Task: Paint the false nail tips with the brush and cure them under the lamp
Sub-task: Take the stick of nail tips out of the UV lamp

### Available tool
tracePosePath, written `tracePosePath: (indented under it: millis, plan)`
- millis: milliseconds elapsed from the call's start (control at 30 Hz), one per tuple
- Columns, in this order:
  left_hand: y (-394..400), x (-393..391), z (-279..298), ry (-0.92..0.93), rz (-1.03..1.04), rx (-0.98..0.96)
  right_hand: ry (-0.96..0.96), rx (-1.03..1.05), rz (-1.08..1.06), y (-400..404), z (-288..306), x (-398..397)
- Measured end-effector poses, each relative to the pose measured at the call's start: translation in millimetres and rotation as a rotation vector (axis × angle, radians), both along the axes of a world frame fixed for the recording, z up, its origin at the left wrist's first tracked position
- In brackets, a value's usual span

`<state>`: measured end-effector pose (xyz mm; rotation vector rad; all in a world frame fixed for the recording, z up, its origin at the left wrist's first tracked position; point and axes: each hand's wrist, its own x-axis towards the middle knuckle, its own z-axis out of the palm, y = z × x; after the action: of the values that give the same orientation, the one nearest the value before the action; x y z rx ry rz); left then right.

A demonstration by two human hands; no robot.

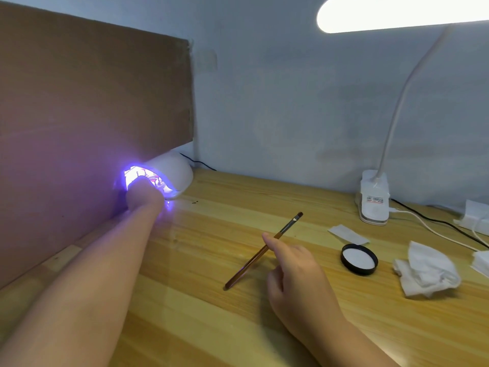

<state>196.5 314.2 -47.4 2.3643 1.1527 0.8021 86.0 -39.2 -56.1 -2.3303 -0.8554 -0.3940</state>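
1. Pale striped wood forms the tabletop (217,327), on which everything in view is set.
2. At the far left, a small white curing lamp (173,169) is seen against a brown cardboard panel (87,102); violet light is given off from its opening.
3. The left hand (144,196) is pushed into that opening, with the forearm laid along the table edge beside the panel. Its fingers are hidden inside the glow, so their state cannot be told.
4. Pinkish shapes are glimpsed within the lit opening just above the hand, but they are too washed out to be identified as nail tips.
5. The right hand (296,266) is held over the middle of the table, and a brush (262,250) is pinched between its thumb and fingers near the middle of the handle.
6. The brush is tilted, with its dark bristles pointed up and away and the end of its amber handle lowered close to the wood.
7. To the right of this hand, a black round lid (359,259) with a white inside is laid flat.
8. Crumpled white tissue (426,271) is found just beyond the lid, and a small white wipe (346,233) lies behind it.
9. A white clip desk lamp (374,200) is stood at the back right, its gooseneck curved up to a lit head, with cables trailed along the wall.
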Motion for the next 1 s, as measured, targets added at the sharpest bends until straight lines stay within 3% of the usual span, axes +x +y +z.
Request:
tracePosePath:
  millis: [167, 600, 800, 1000]
  plan:
    - [0, -17, 7, -0.012, 0.024, -0.133, -0.033, 0.019, 0.003, 0, -3, 3]
    - [-30, -122, 9, -0.215, 0.018, -0.157, 0.018, 0.101, -0.039, -2, 3, 0]
    - [-68, -149, 9, -0.408, -0.138, -0.299, 0.057, 0.262, -0.044, -4, 34, -7]
    - [-142, -152, 34, -0.518, -0.430, -0.373, -0.012, 0.197, -0.060, -46, 68, -12]
